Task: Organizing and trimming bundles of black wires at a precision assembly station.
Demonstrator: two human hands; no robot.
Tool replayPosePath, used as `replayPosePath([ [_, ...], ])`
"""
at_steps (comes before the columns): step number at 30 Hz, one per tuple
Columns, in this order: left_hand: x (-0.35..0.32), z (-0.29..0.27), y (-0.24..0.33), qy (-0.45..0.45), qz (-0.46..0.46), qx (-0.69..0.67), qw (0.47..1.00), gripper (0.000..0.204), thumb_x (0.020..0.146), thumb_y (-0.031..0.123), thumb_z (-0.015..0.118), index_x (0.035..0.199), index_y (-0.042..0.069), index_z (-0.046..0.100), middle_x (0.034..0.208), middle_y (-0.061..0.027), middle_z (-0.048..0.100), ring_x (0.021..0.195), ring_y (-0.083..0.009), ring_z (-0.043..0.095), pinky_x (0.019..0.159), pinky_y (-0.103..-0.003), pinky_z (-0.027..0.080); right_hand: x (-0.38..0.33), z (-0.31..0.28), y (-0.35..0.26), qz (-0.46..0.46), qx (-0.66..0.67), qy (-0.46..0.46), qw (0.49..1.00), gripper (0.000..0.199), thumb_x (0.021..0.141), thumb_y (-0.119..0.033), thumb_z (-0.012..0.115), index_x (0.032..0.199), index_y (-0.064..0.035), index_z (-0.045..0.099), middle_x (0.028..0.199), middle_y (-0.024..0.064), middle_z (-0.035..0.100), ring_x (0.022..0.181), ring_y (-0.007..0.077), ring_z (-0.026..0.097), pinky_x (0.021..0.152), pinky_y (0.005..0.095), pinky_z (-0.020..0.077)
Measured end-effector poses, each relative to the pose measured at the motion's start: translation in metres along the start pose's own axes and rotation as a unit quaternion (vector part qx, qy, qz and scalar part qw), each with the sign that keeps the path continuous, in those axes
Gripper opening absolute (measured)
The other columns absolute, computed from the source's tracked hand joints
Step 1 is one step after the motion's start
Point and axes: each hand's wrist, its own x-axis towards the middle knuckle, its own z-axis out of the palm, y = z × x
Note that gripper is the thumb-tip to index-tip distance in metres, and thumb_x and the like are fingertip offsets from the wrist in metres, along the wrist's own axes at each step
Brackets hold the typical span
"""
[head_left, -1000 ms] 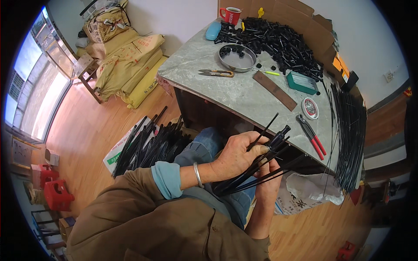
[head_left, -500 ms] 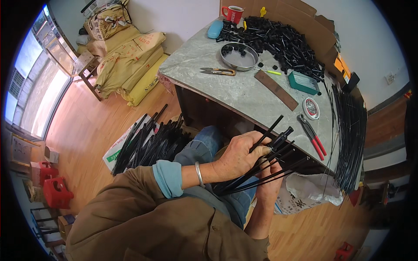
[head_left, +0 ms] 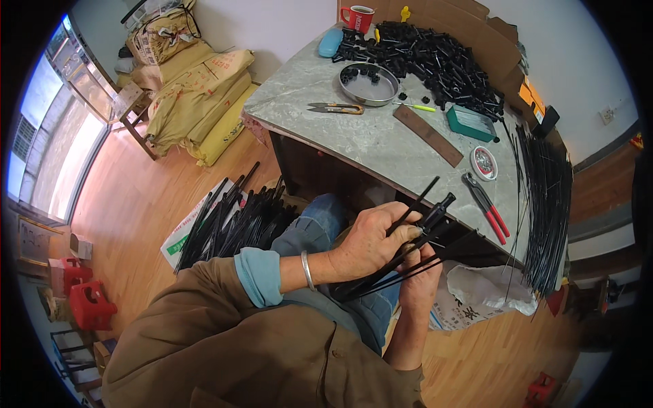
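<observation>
On the grey stone bench (head_left: 381, 139), a round metal dish (head_left: 369, 83) sits behind the small yellow-handled snips (head_left: 337, 108); red-handled pliers (head_left: 484, 205) lie at the near right edge, a heap of black plastic tubes (head_left: 435, 58) at the back. Black rods on the floor (head_left: 235, 221) lie left of the bench

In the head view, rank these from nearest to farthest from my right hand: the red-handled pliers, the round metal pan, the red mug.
From the right hand:
1. Red-handled pliers, on the table's near edge, to the right.
2. Round metal pan, mid-table.
3. Red mug, at the far edge by the wall.
</observation>
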Motion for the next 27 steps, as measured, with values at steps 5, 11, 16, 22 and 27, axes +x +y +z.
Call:
replayPosePath([
  [5, -0.002, -0.001, 0.000, 0.008, -0.046, -0.098, 0.994, 0.019, 0.088, 0.010, 0.061, 0.100, -0.005, 0.060, 0.078, -0.0097, 0.064, 0.069, -0.0106, 0.061, 0.062, -0.027, 0.050, 0.004, -0.002, 0.007, 0.006, 0.012, -0.022, 1.000, 0.029, 0.089, -0.032, 0.066, 0.091, -0.0039, 0.063, 0.071, -0.0052, 0.056, 0.059, 0.0032, 0.046, 0.052, 0.0178, 0.0346],
  [11, -0.001, 0.001, -0.013, 0.034, -0.022, -0.065, 0.997, 0.019, 0.087, 0.010, 0.061, 0.099, -0.004, 0.061, 0.079, -0.0126, 0.061, 0.070, -0.0150, 0.061, 0.065, -0.028, 0.048, 0.011, -0.003, 0.011, 0.033, 0.055, -0.044, 0.997, 0.026, 0.090, -0.031, 0.064, 0.093, -0.0057, 0.062, 0.073, -0.0053, 0.057, 0.059, 0.0035, 0.047, 0.053, 0.0174, 0.0371],
  [16, 0.000, 0.001, -0.011, 0.036, -0.016, -0.044, 0.998, 0.018, 0.087, 0.010, 0.061, 0.099, -0.003, 0.062, 0.081, -0.0125, 0.061, 0.073, -0.0154, 0.060, 0.067, -0.027, 0.048, 0.013, -0.006, 0.014, 0.055, 0.044, -0.046, 0.996, 0.023, 0.091, -0.030, 0.065, 0.093, -0.0067, 0.062, 0.074, -0.0048, 0.059, 0.061, 0.0037, 0.052, 0.055, 0.0178, 0.0424],
  [22, 0.000, -0.003, -0.011, 0.027, -0.010, -0.037, 0.999, 0.018, 0.087, 0.009, 0.063, 0.102, -0.001, 0.062, 0.083, -0.0054, 0.062, 0.075, -0.0096, 0.058, 0.066, -0.024, 0.048, 0.010, 0.004, 0.005, 0.040, 0.074, -0.041, 0.996, 0.010, 0.094, -0.014, 0.058, 0.096, -0.0050, 0.063, 0.081, -0.0065, 0.058, 0.070, 0.0018, 0.050, 0.061, 0.0178, 0.0401],
  [27, 0.003, -0.001, -0.003, 0.027, -0.030, -0.049, 0.998, 0.018, 0.086, 0.005, 0.065, 0.103, 0.000, 0.061, 0.083, 0.0001, 0.063, 0.073, -0.0035, 0.056, 0.066, -0.019, 0.047, 0.005, 0.012, 0.002, -0.002, 0.066, -0.032, 0.997, 0.015, 0.095, -0.013, 0.055, 0.097, -0.0007, 0.063, 0.082, -0.0037, 0.060, 0.074, 0.0025, 0.052, 0.064, 0.0188, 0.0429],
])
